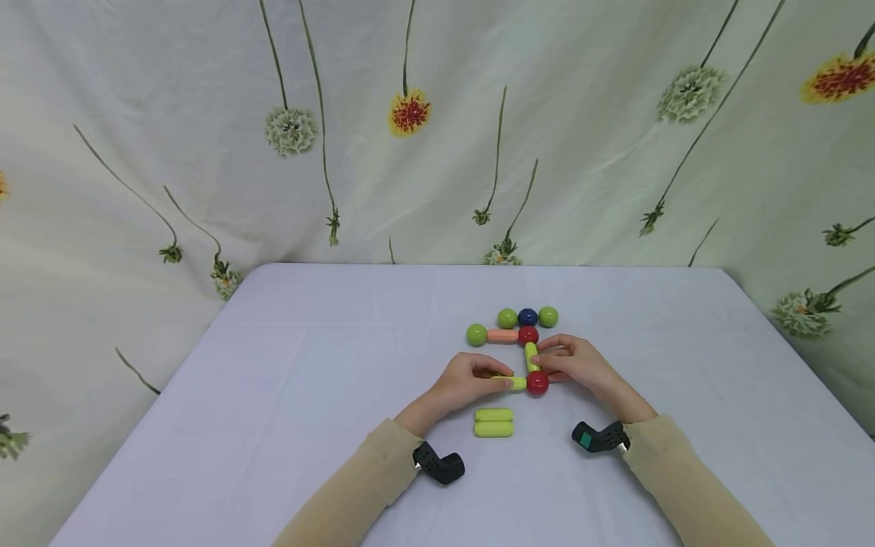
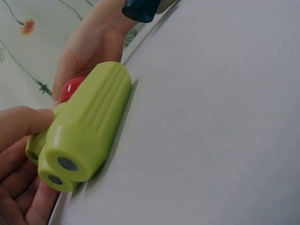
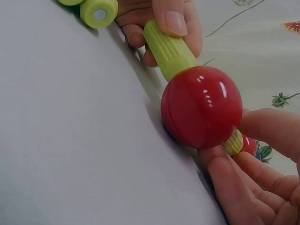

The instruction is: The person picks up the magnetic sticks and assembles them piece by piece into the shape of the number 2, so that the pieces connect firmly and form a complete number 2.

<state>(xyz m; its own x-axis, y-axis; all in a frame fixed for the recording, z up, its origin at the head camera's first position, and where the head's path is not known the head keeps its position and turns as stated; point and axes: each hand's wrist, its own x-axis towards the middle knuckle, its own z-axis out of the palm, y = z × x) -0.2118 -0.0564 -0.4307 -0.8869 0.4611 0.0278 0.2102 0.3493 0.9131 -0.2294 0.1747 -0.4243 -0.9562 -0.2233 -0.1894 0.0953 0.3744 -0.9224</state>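
Note:
My left hand (image 1: 468,377) pinches a yellow-green ribbed rod (image 1: 519,383) between thumb and fingers. That rod's right end meets a shiny red ball (image 1: 537,384), seen large in the right wrist view. With thumb and fingers, my right hand (image 1: 577,363) grips a second yellow-green rod (image 1: 530,349), which runs from this ball back to a farther red ball (image 1: 528,336). An orange rod (image 1: 502,336) extends left from the farther ball to a green ball (image 1: 476,334). Two loose yellow-green rods (image 1: 494,429) lie side by side near my left hand; grey discs show at their ends in the left wrist view.
Behind the joined pieces, a green ball (image 1: 507,318), a dark blue ball (image 1: 527,317) and another green ball (image 1: 548,317) sit in a row. A white cloth covers the table (image 1: 273,425). A flower-print curtain (image 1: 437,175) hangs behind it. Each wrist wears a black camera.

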